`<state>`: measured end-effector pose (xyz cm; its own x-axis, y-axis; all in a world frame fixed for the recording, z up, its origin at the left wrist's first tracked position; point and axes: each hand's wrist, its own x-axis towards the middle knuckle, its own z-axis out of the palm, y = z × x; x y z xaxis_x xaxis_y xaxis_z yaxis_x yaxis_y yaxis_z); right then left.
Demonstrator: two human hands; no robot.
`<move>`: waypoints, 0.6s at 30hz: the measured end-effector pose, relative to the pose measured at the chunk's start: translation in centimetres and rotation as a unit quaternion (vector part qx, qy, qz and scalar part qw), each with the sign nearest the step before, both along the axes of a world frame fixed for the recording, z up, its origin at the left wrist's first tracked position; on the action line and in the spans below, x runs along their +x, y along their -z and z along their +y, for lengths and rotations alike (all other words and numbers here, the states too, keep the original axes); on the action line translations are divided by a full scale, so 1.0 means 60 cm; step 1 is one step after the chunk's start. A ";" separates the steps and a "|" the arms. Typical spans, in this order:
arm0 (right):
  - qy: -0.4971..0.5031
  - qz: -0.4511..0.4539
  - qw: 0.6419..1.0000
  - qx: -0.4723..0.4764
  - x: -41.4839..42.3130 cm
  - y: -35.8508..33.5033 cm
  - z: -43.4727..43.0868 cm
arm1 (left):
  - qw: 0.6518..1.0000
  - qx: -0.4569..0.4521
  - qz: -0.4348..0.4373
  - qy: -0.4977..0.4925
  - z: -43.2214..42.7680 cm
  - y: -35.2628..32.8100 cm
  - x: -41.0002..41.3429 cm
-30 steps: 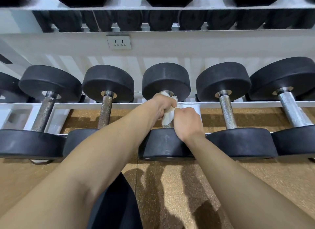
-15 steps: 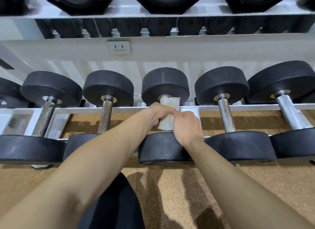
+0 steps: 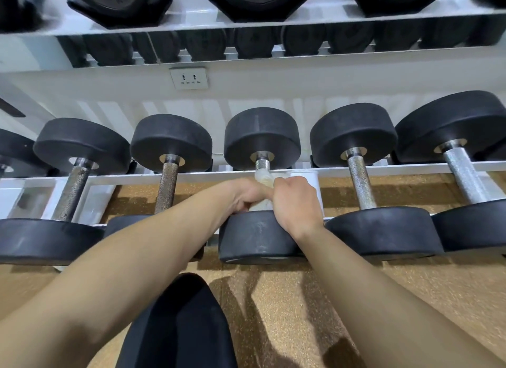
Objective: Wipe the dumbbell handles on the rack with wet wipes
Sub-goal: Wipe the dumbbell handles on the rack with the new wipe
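Two tiers of a white rack (image 3: 164, 178) fill my remote view, above a speckled tan floor (image 3: 410, 291). Blurred black dumbbells with angular ends (image 3: 258, 1) sit on the upper tier. On the lower tier a row of round black dumbbells (image 3: 82, 146) lies side by side, handles pointing toward the camera. Two bare forearms reach to the middle dumbbell (image 3: 261, 137). The left grip (image 3: 246, 196) is clenched round a white wet wipe (image 3: 261, 177) wrapped on that dumbbell's handle (image 3: 262, 164), just above the near weight. The right grip (image 3: 295, 203) touches it from the other side, fingers curled over the same wipe. A short bare stretch of knurled metal shows beyond the wipe. A wall socket (image 3: 189, 78) sits between the tiers.
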<state>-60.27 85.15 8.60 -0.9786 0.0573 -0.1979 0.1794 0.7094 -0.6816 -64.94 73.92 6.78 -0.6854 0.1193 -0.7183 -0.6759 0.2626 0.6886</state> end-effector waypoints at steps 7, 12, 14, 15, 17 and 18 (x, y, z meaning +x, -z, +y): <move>0.045 -0.018 0.997 -0.058 -0.001 0.002 0.004 | 0.985 -0.004 0.088 -0.150 0.008 0.003 -0.068; 0.046 -0.032 0.996 -0.070 0.001 0.000 0.006 | 0.999 0.020 0.034 -0.027 -0.002 0.001 -0.026; 0.049 -0.037 0.995 -0.079 0.002 -0.003 0.007 | 0.999 0.001 0.034 0.033 -0.002 0.000 -0.004; 0.049 -0.037 0.995 -0.083 0.000 -0.001 0.006 | 0.997 -0.018 0.045 0.058 -0.005 0.001 0.004; 0.052 -0.037 0.994 -0.087 0.000 -0.004 0.004 | 0.993 -0.034 0.063 0.090 -0.014 -0.001 0.015; 0.053 -0.038 0.994 -0.085 0.001 -0.004 0.004 | 0.992 -0.034 0.063 0.101 -0.017 -0.006 0.019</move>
<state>-60.23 85.36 8.85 -0.9506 0.1195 -0.2864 0.3029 0.5587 -0.7721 -63.78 72.93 7.17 -0.7373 0.2183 -0.6394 -0.5139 0.4331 0.7405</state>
